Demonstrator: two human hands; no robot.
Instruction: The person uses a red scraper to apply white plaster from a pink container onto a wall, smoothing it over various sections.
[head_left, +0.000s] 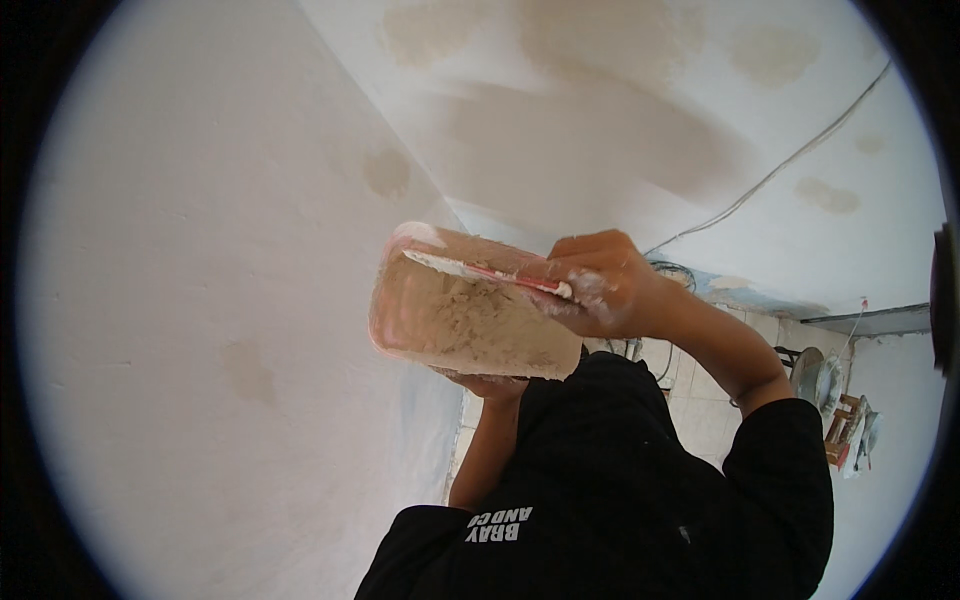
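My left hand (pixel 485 385) grips a pinkish plastic tub (pixel 395 315) from underneath, most of its fingers hidden by it. The tub is partly filled with beige, lumpy putty (pixel 470 320) and smeared along its rim. My right hand (pixel 610 280), whitened with residue, is closed on a putty knife (pixel 475 271) with a red part and a pale, coated blade edge. The knife lies across the top of the tub, over the putty.
A pale wall (pixel 200 250) with beige patches fills the left. The patched white surface above has a cable (pixel 780 163) running along it. At the lower right, beside tiled floor (pixel 700 400), are a small wooden stool (pixel 845 420), metal items and coiled wires.
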